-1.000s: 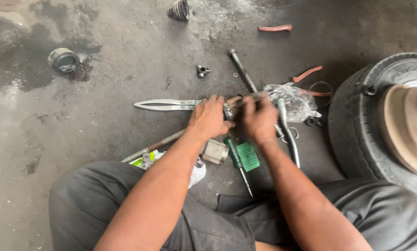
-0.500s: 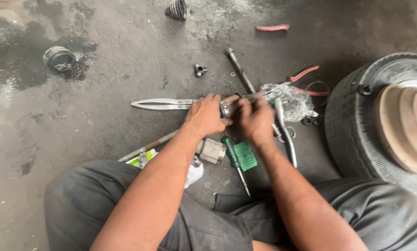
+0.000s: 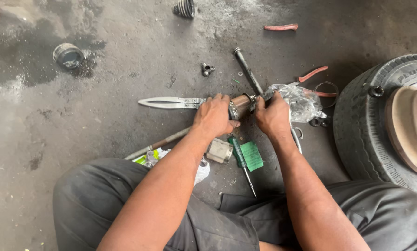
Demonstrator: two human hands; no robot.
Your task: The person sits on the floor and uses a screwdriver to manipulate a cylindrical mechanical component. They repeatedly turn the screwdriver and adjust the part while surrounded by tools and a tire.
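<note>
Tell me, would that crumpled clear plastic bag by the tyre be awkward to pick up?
Probably floppy: the clear plastic bag lies crumpled and shapeless on the concrete floor beside the tyre. It looks thin and light, so a push would likely just slide or crumple it. The right hand rests against its edge; whether anything inside adds weight, I cannot tell.

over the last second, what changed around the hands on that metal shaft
Nothing visibly changed. The left hand and right hand still grip the grey metal shaft at the same spots, and the green-handled screwdriver, the silver shears and the black tyre lie as before; only the view shifted slightly.
</note>
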